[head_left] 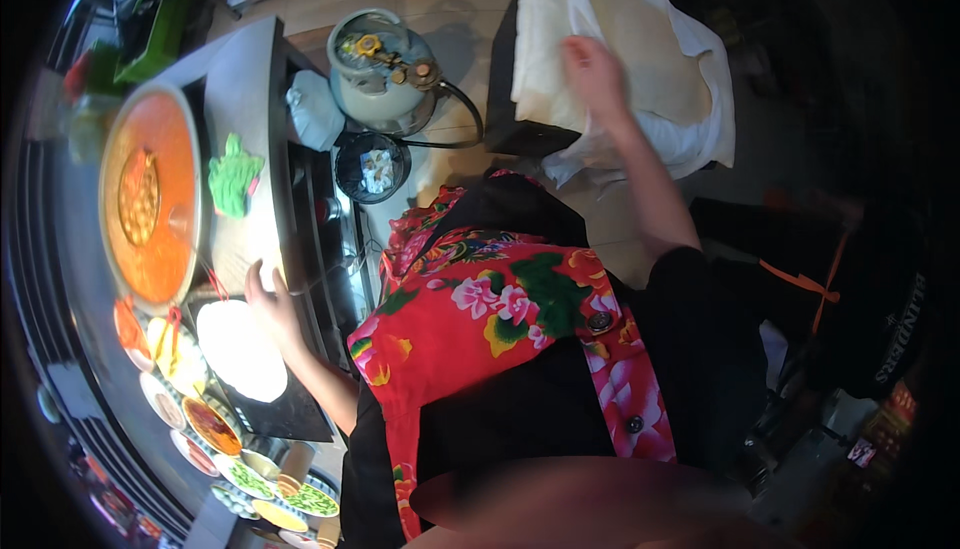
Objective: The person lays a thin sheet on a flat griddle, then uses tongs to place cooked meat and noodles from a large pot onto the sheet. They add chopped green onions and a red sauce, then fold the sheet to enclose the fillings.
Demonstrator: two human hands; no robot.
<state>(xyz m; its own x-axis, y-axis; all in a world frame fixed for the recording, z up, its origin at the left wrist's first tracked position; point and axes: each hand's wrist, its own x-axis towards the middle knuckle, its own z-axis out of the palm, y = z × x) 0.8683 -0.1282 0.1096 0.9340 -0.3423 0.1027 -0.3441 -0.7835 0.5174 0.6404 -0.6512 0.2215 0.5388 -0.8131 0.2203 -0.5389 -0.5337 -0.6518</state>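
My right hand (597, 79) is closed at the fold of a white cloth (545, 19), its fingers slightly blurred. The cloth drapes over a dark box (530, 137), and a pale cream surface (655, 54) shows between its folds. On the other side, my left hand (270, 299) hovers by the steel counter (240, 99), fingers apart and nothing visible in them. Beside it lies a brightly lit white plate-like thing (240, 349). A large pan of orange-red soup (178, 179) sits farther left, with a smaller round vessel of yellowish balls (143, 204) in it.
A green cloth or glove (235, 177) lies on the counter. Several bowls of toppings, such as chopped greens (245, 479) and red sauce (212, 427), line the lower left. A gas cylinder (375, 99) with a hose and a black bin (348, 174) stand on the floor between counter and box.
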